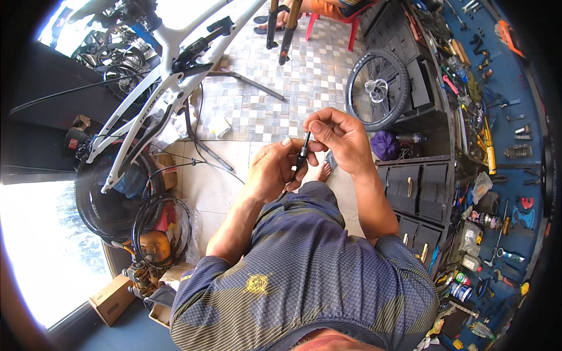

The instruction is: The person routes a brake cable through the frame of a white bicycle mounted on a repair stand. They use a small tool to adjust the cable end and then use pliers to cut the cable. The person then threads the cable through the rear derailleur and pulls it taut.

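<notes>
In front of my chest, both hands come together on a small slim black piece [303, 153]. It has a thin rod at the top, a silvery collar and a thicker black lower end; its exact kind is unclear. My left hand [272, 169] closes its fingers around the thicker lower part. The thumb and fingertips of my right hand [339, 137] pinch the thin upper end. A white bicycle frame [137, 114] is raised at the left, apart from both hands, with black cables hanging off it.
A bicycle wheel [401, 96] leans against black drawers [410, 184] at the right. Beyond them, a blue tool board [515, 128] and cluttered bench run along. Coiled black cables [149, 219] and a cardboard box [111, 299] are at left. Someone sits on a red stool [353, 29] ahead.
</notes>
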`<state>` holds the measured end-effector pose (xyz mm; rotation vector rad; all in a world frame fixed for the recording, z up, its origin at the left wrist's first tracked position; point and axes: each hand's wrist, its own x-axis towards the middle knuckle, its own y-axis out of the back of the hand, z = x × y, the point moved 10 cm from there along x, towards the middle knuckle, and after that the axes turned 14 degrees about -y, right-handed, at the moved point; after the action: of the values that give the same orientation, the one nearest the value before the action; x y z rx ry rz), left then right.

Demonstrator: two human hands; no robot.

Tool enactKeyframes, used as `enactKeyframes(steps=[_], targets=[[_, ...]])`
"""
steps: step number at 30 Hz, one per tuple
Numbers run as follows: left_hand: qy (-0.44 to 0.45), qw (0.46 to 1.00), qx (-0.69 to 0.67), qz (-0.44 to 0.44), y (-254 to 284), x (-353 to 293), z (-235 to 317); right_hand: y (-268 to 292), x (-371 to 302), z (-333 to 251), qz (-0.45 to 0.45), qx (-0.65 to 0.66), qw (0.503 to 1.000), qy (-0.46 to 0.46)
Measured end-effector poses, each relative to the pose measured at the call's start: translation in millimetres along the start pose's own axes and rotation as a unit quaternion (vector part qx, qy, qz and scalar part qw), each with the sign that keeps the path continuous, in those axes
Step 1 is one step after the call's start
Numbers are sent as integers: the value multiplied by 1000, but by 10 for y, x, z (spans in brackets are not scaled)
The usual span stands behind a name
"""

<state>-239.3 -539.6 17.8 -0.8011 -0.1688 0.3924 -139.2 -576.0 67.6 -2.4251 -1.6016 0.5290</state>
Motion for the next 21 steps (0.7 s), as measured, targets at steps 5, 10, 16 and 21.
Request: enactKeyframes(steps=[5, 10, 16, 21], targets=[[-30, 999, 11, -17, 43, -2, 37, 58, 48, 89, 9, -33, 999, -5], [-44, 999, 10, 13, 141, -10, 58, 73, 76, 42, 16, -44, 999, 8], [-73, 996, 45, 2, 186, 7, 76, 103, 91, 25, 19, -36, 999, 8], [-80, 995, 53, -2, 161, 10, 84, 119, 81, 32, 5, -62, 998, 8]])
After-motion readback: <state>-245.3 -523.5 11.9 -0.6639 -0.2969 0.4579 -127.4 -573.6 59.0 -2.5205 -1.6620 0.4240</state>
